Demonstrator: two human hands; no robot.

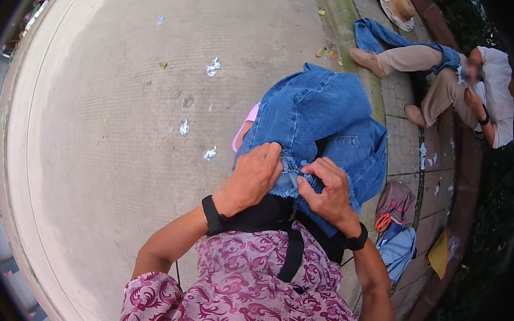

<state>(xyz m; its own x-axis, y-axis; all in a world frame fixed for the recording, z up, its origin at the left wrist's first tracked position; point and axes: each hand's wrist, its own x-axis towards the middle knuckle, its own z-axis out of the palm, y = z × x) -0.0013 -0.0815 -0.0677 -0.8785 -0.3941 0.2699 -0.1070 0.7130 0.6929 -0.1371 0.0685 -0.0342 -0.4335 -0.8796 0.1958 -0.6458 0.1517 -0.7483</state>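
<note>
Blue denim jeans lie bunched across my lap, with a ragged, frayed whitish edge near my body. My left hand is closed on the left side of this frayed part, its fingers curled down into the cloth. On the other side, my right hand pinches the fraying between thumb and fingers. A lighter blue patch of fabric shows between the two hands. Any small thing inside the fingers is hidden.
At right, another person sits on the kerb with denim over one leg. Beside me are a mesh bag, orange-handled scissors, light blue cloth and a yellow item. A brimmed hat lies farther off. Pale thread scraps dot the concrete.
</note>
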